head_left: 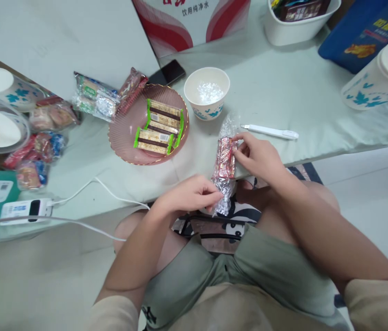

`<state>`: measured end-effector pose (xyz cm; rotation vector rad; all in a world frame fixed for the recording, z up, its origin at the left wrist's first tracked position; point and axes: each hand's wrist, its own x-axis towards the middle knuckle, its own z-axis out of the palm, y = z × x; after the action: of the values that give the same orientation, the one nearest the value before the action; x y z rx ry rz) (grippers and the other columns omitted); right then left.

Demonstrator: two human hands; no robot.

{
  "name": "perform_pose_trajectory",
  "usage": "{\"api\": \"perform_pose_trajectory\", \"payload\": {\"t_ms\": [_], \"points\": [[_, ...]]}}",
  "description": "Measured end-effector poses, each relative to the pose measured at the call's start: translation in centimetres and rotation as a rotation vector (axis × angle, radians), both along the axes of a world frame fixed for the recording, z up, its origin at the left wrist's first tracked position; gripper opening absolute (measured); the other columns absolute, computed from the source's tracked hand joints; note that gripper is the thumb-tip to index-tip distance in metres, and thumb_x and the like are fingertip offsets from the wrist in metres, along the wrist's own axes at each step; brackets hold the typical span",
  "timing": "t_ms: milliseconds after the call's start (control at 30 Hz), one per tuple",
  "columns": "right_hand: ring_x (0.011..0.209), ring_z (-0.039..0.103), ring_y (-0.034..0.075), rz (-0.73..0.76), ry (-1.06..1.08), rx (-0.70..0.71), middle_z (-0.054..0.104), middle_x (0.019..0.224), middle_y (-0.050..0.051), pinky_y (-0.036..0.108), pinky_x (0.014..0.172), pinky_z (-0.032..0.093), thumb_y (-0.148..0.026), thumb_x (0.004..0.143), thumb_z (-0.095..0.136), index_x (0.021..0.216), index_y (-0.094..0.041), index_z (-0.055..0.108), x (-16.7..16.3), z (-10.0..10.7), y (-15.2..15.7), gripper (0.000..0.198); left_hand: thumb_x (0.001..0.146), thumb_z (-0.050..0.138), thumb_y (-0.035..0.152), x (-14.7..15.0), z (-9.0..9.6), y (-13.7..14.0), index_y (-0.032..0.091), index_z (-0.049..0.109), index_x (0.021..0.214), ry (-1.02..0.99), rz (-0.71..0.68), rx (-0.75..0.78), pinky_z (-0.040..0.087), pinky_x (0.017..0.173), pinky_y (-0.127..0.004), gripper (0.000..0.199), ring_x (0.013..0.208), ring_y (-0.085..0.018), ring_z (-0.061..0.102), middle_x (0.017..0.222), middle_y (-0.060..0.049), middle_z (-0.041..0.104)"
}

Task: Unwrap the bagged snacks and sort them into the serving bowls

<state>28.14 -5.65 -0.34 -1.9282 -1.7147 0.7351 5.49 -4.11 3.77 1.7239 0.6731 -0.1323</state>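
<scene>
A bundle of red snack packets (225,158) lies in clear plastic wrap (223,187) at the table's front edge. The wrap spreads out crumpled beyond both ends of the packets. Near its lower end, my left hand (194,194) is closed, pinching the plastic. My right hand (257,155) grips the packets' right side between thumb and fingers. Left of the bundle stands a pink glass bowl (122,133) with several snack bars (164,115) in green-edged wrappers. A paper cup (207,108) holding shiny clear bits stands behind the bundle. A white utility knife (270,132) lies to the right.
Behind the bowl lie a dark phone (167,72) and wrapped snacks (95,95). More packets (44,147) and a white device with a cable (26,211) are at left. Stacked paper cups (369,87), a white bin (279,34) and a blue package (355,39) stand at right.
</scene>
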Motion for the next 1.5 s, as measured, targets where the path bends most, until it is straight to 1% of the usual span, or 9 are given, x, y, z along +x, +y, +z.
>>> {"api": "perform_pose_trajectory", "payload": {"t_ms": [100, 267, 400, 700, 933, 1100, 1267, 1367, 1500], "points": [[0.07, 0.064, 0.021, -0.003, 0.025, 0.002, 0.073, 0.08, 0.002, 0.034, 0.063, 0.039, -0.026, 0.087, 0.059, 0.115, -0.024, 0.067, 0.1, -0.1, 0.1, 0.029, 0.091, 0.05, 0.036, -0.1, 0.0, 0.3, 0.017, 0.055, 0.051, -0.047, 0.122, -0.004, 0.031, 0.049, -0.023, 0.044, 0.045, -0.009, 0.043, 0.046, 0.002, 0.051], [0.065, 0.061, 0.018, -0.032, 0.132, 0.122, 0.068, 0.072, 0.001, 0.033, 0.065, 0.043, -0.017, 0.081, 0.056, 0.104, -0.022, 0.068, 0.1, -0.2, 0.1, 0.027, 0.088, 0.065, 0.041, 1.0, -1.8, -0.1, 0.018, 0.06, 0.076, 0.024, 0.517, 0.424, 0.037, 0.059, -0.025, 0.027, 0.058, -0.01, 0.049, 0.069, 0.002, 0.061], [0.059, 0.055, 0.016, -0.14, 0.23, 0.215, 0.061, 0.065, -0.002, 0.031, 0.062, 0.044, -0.013, 0.075, 0.056, 0.093, -0.022, 0.065, 0.1, 0.0, 0.1, 0.022, 0.086, 0.072, 0.035, 1.7, -3.1, -0.2, 0.019, 0.062, 0.097, 0.016, 0.433, 0.551, 0.042, 0.068, -0.028, 0.021, 0.064, -0.01, 0.05, 0.095, 0.0, 0.063], [0.057, 0.058, 0.014, -0.305, 0.47, 0.198, 0.058, 0.074, -0.003, 0.031, 0.058, 0.05, -0.016, 0.079, 0.059, 0.092, -0.025, 0.059, 0.0, 0.0, 0.6, 0.015, 0.088, 0.067, 0.03, 2.2, -2.8, -0.2, 0.019, 0.061, 0.084, -0.079, 0.464, 0.567, 0.043, 0.067, -0.027, 0.013, 0.065, -0.01, 0.051, 0.083, 0.002, 0.058], [0.074, 0.064, 0.018, -0.245, 0.468, 0.187, 0.061, 0.084, 0.0, 0.036, 0.074, 0.056, -0.022, 0.081, 0.06, 0.098, -0.025, 0.057, 0.5, -1.2, 1.0, 0.017, 0.077, 0.075, 0.044, 2.1, -1.4, -1.6, 0.021, 0.055, 0.074, 0.231, 0.243, 0.676, 0.036, 0.063, -0.031, 0.031, 0.07, -0.017, 0.052, 0.082, -0.001, 0.057], [0.093, 0.064, 0.025, -0.06, 0.159, 0.247, 0.063, 0.107, 0.01, 0.045, 0.087, 0.054, -0.012, 0.075, 0.054, 0.111, -0.023, 0.064, 1.1, -1.2, 0.6, 0.039, 0.081, 0.059, 0.027, 1.7, -1.1, -1.4, 0.02, 0.051, 0.058, 0.304, 0.236, 0.532, 0.029, 0.059, -0.031, 0.026, 0.059, -0.016, 0.047, 0.06, 0.0, 0.054], [0.143, 0.041, 0.038, 0.304, -0.03, 0.341, 0.053, 0.147, 0.01, 0.062, 0.115, 0.033, -0.011, 0.072, 0.054, 0.129, -0.031, 0.063, 0.7, -1.2, -0.2, 0.061, 0.086, 0.059, 0.035, 0.9, -0.1, -0.3, 0.019, 0.053, 0.061, -0.063, 0.445, 0.218, 0.035, 0.057, -0.026, 0.03, 0.056, -0.011, 0.045, 0.057, 0.003, 0.052], [0.152, 0.028, 0.042, 0.396, -0.089, 0.301, 0.05, 0.155, 0.007, 0.067, 0.117, 0.023, -0.015, 0.074, 0.058, 0.132, -0.033, 0.062, 0.3, -1.4, -0.4, 0.061, 0.086, 0.066, 0.047, 0.4, 0.0, -0.1, 0.019, 0.053, 0.062, -0.305, 0.522, 0.078, 0.038, 0.057, -0.026, 0.039, 0.056, -0.01, 0.046, 0.06, 0.002, 0.054], [0.136, 0.053, 0.035, 0.421, -0.017, 0.309, 0.069, 0.131, 0.008, 0.06, 0.117, 0.027, -0.018, 0.078, 0.056, 0.124, -0.029, 0.066, 0.2, -0.9, -0.1, 0.048, 0.08, 0.073, 0.062, -0.1, 0.0, -0.2, 0.02, 0.048, 0.06, -0.561, 0.656, -0.055, 0.037, 0.052, -0.027, 0.053, 0.051, -0.011, 0.048, 0.057, 0.001, 0.054]]}}
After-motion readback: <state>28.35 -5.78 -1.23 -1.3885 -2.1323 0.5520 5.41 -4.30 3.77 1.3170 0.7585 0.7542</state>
